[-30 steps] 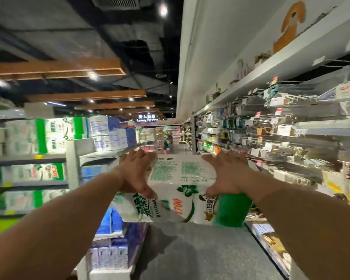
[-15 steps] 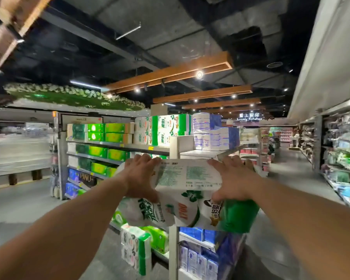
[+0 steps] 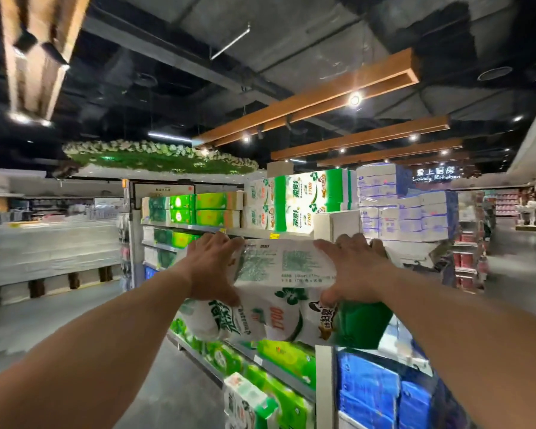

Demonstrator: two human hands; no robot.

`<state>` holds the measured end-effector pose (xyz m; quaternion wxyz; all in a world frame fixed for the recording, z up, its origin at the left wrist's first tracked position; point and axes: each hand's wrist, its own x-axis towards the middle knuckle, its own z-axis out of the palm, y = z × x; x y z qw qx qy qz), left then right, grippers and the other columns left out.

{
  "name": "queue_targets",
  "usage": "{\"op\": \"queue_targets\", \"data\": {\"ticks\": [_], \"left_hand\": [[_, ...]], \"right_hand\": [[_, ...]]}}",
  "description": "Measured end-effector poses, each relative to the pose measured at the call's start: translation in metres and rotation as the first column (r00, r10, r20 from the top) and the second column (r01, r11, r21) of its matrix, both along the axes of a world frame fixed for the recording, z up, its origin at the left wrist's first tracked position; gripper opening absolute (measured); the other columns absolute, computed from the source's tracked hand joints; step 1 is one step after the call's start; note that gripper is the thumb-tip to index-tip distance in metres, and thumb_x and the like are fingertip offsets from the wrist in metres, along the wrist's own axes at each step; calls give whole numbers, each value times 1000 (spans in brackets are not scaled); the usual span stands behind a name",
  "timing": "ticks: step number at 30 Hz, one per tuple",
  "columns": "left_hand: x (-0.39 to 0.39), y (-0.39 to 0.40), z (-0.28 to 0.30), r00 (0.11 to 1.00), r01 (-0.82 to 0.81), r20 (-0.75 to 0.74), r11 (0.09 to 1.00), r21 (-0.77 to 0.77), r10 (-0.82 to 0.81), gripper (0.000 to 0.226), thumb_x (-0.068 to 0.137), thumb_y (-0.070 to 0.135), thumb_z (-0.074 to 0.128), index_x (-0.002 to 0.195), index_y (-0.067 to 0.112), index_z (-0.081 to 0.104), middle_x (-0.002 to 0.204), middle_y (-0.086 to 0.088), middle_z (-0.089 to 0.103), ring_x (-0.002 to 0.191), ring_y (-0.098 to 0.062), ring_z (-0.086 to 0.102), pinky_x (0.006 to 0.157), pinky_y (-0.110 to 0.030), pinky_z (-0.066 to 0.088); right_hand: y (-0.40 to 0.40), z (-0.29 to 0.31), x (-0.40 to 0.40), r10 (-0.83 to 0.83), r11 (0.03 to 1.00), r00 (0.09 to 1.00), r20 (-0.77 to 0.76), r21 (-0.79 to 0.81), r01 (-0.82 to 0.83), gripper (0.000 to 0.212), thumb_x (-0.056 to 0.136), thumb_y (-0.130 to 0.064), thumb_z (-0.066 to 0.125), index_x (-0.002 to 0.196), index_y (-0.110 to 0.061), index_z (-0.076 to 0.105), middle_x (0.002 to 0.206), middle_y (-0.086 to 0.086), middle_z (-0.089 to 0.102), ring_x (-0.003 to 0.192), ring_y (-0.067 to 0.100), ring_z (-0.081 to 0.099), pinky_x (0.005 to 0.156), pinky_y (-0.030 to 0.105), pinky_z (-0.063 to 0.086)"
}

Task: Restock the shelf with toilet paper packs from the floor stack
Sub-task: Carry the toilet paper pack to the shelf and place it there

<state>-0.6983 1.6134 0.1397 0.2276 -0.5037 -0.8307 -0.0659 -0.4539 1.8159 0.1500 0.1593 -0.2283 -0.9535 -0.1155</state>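
Observation:
I carry a white and green toilet paper pack (image 3: pixel 283 292) at chest height in front of the shelf unit (image 3: pixel 324 376). My left hand (image 3: pixel 212 267) grips its left end, fingers over the top and thumb underneath. On the right end my right hand (image 3: pixel 355 269) holds it the same way. Matching white and green packs (image 3: pixel 297 204) stand on the top shelf just behind and above the carried pack. Lower down, near the shelf's foot, stand more green packs (image 3: pixel 254 400).
Blue and white packs (image 3: pixel 406 209) fill the top right of the unit, blue packs (image 3: pixel 381 388) its lower end face. Green boxes (image 3: pixel 195 207) line the shelves at left. Grey aisle floor (image 3: pixel 59 317) opens to the left; another aisle (image 3: pixel 520 243) runs along the right.
My view has swung left, from the right-hand aisle to the toilet paper shelf unit, which is now closer. Both hands keep the same hold on the pack.

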Motion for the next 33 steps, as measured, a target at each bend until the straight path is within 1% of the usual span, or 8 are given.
{"op": "queue_targets", "data": {"ticks": [6,9,12,16,20,25,29,33], "left_hand": [[-152,91,0,998,-12,-61,1000,-4,12,130,47,85,75,153,39,15,150,1,34,140,-27,29,119,-53,27],[-230,131,12,995,-33,-93,999,37,36,128,44,92,64,150,39,18,150,1,38,136,-24,32,117,-50,29],[-310,161,28,988,-71,-132,995,68,80,138,45,97,56,158,35,8,154,-3,33,140,-28,29,119,-53,24],[-411,197,42,983,-57,-170,993,105,74,133,59,86,72,159,32,2,151,-2,28,137,-27,26,119,-47,22],[-510,245,52,977,-2,-213,993,118,27,132,62,73,82,161,28,7,151,-5,26,136,-28,24,119,-45,20],[-638,316,81,958,74,-286,988,137,-33,132,56,68,84,158,26,12,140,-5,33,128,-28,32,113,-44,26],[-728,378,90,943,155,-320,973,172,-94,133,56,67,85,159,24,13,141,-7,32,130,-31,33,114,-47,25],[-814,447,86,917,242,-372,943,229,-145,131,57,70,85,157,24,16,140,-7,32,129,-31,31,114,-49,25]], "right_hand": [[100,-1,-154,21,999,1000,-12,24,-21,117,64,-77,67,156,-40,7,135,6,38,129,29,31,112,55,25],[145,18,-238,40,998,999,-34,58,-38,117,67,-76,69,157,-38,6,141,8,36,134,30,29,115,54,21],[178,32,-323,50,993,997,-59,106,-43,119,68,-78,69,158,-38,1,149,10,31,139,32,24,118,57,17],[217,38,-434,27,982,994,-110,187,-6,118,68,-82,66,156,-38,1,152,13,29,140,36,24,117,62,16],[254,41,-531,-45,965,985,-167,247,86,118,67,-85,64,155,-38,1,151,14,29,139,37,25,115,64,16],[299,60,-641,-135,944,964,-231,267,196,116,68,-83,64,154,-38,0,155,15,27,142,38,24,116,65,15],[338,72,-718,-227,917,944,-239,275,290,117,70,-81,66,155,-37,-2,158,16,22,144,38,19,117,65,12],[387,69,-790,-257,886,923,-287,312,344,116,70,-79,67,153,-36,-1,152,19,26,140,40,22,116,66,13]]}}
